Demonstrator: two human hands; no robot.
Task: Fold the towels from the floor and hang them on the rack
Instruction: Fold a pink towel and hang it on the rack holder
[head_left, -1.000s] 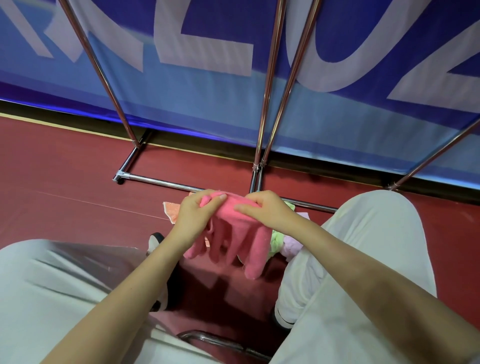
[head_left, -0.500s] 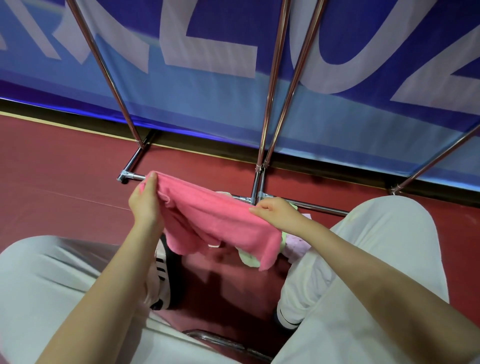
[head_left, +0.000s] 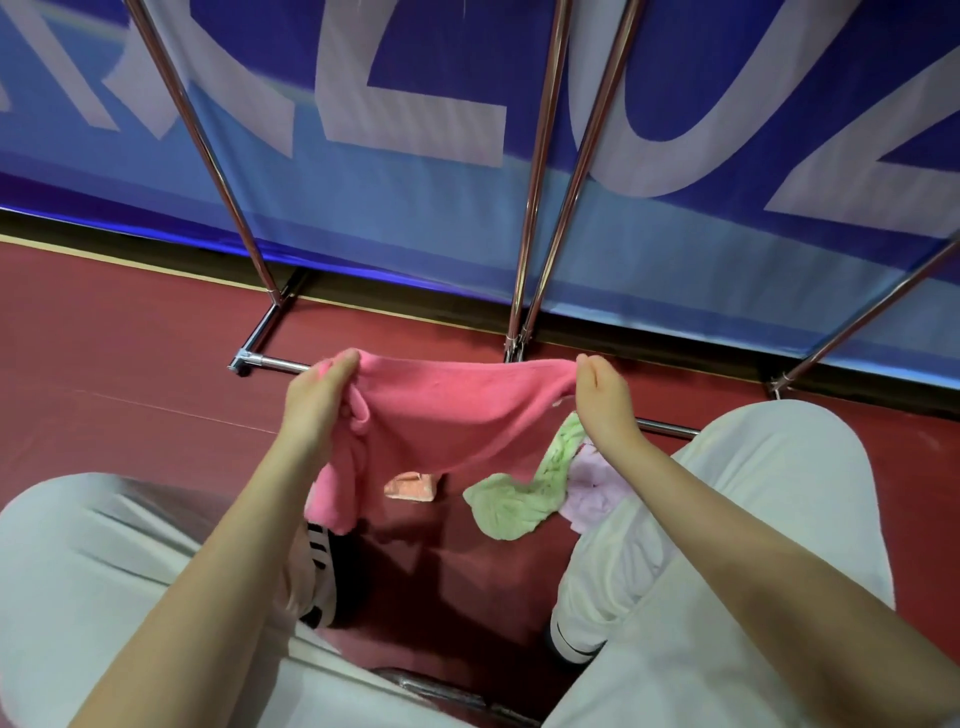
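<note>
Now, seated person, head view looking down between the knees. Left hand (head_left: 322, 402) is pinching the left top corner of the pink towel (head_left: 441, 415), grip closed on the cloth with fingers curled over the edge. Right hand (head_left: 602, 397) is pinching the right top corner, fingers bunched on the cloth. Towel is hanging stretched between both hands at centre frame, sagging in the middle, its lower left part bunching and dangling down toward a black-and-white striped shoe (head_left: 324, 582).

Below the pink towel, on the red floor (head_left: 104, 364), three more cloths are lying: a small orange towel (head_left: 410, 486) just under the pink one's lower edge, a green towel (head_left: 524, 493) crumpled to the right of it, and a pale lilac towel (head_left: 592, 483) touching the green one and lying against the right trouser leg (head_left: 753, 519).

Chrome rack (head_left: 537, 182) is standing beyond the hands, its tubes rising toward the top of the frame and a low base rail running across the floor behind the towel. Blue banner (head_left: 415, 208) with large pale letters is filling the upper frame behind the rack. Light grey trousers are taking up lower left and lower right
</note>
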